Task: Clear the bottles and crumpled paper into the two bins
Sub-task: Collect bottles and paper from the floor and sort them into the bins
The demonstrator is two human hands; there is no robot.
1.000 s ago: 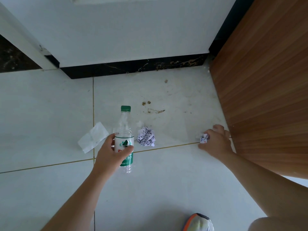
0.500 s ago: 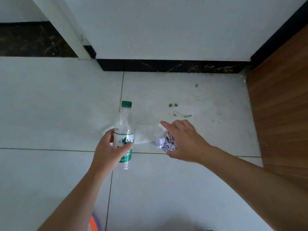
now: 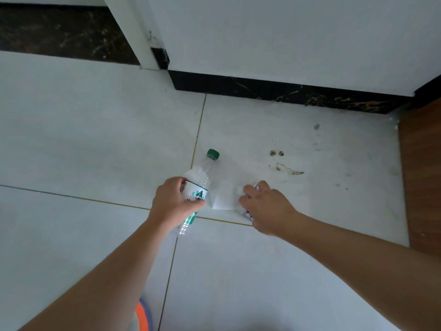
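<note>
Right hand (image 3: 267, 207), at the door side a second ago, now curls its grip over crumpled paper (image 3: 247, 214) and flat tissue (image 3: 224, 199) on the floor; left hand (image 3: 175, 201) holds the bottle (image 3: 202, 177); bins unseen.

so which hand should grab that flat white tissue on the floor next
Right. The right hand already rests on the white tissue, though it also clutches crumpled paper. The left hand is full, wrapped around the bottle.

The bottle (image 3: 201, 185) is held left of the flat paper (image 3: 225, 197), which lies on the floor (image 3: 95, 144) near the wall corner.
</note>
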